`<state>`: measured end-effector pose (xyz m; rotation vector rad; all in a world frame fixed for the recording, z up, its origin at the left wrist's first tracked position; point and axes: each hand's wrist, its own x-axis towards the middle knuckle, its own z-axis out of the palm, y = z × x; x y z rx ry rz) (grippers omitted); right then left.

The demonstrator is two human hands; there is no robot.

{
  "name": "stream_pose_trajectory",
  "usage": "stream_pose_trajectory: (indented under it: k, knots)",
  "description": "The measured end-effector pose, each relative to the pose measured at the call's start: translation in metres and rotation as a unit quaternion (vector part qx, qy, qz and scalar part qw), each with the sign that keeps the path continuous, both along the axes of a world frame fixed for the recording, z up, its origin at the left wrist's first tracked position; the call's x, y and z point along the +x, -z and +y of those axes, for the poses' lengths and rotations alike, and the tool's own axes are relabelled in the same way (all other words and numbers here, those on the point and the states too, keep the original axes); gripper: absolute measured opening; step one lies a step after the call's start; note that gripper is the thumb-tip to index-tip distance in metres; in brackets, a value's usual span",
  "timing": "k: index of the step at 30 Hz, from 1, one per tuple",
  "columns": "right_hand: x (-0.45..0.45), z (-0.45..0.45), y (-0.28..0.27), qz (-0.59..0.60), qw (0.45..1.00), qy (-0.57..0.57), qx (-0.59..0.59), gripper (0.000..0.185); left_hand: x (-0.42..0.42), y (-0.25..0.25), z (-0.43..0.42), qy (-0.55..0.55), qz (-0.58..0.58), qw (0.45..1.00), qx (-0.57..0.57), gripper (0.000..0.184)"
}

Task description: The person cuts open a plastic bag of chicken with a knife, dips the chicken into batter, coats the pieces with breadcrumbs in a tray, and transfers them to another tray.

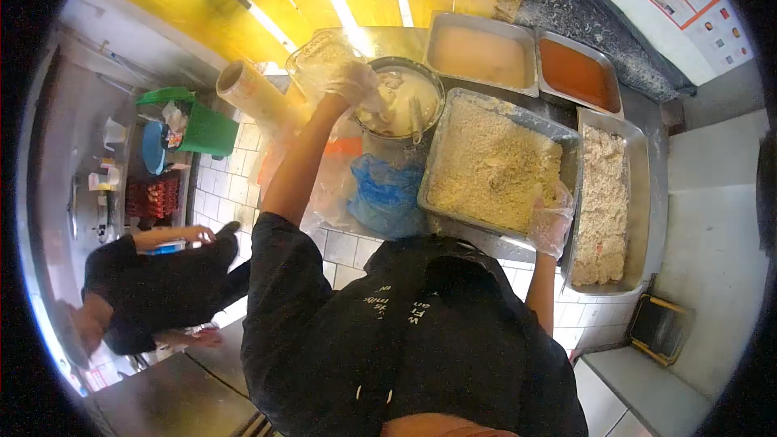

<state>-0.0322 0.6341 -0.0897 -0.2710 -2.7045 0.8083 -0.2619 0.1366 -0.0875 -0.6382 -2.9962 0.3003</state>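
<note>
My left hand (354, 87), in a clear plastic glove, reaches over the left rim of a round metal bowl (439, 101). Pale creamy batter with lumpy pieces (396, 95) fills the bowl, and a metal utensil handle (416, 117) leans at its near side. The glove and blur hide what the left fingers do. My right hand (552, 218), also gloved, rests at the near right corner of a large metal tray (502, 225) of yellowish crumbly breading (494, 158). Its fingers look stretched out against the breading, with nothing visible in them.
Behind stand pans of pale liquid (479, 57) and orange-red liquid (575, 73). A long pan (639, 194) of coated pieces is at right. Left are a clear tub (312, 53), a film roll (243, 89) and a blue plastic bag (384, 194). Another person (162, 287) is at far left.
</note>
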Motion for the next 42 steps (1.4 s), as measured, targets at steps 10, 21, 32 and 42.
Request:
stream_pose_trajectory:
  k: [10,21,32,42]
  knots:
    - [-0.001,0.001,-0.002,0.025,0.999,-0.035,0.032,0.039,0.014,-0.057,0.005,-0.091,-0.087,0.937,0.325,0.020]
    - [0.002,0.013,0.024,0.020,0.999,-0.047,-0.016,0.036,0.020,-0.050,0.021,-0.115,0.029,0.980,0.157,0.029]
    - [-0.005,0.013,0.025,-0.053,0.998,-0.036,0.008,0.041,0.047,-0.104,0.119,0.091,0.241,0.962,0.092,0.012]
    - [-0.079,0.033,0.071,-0.066,0.958,-0.110,0.255,0.055,0.168,0.014,0.225,0.050,-0.191,0.948,0.251,0.015]
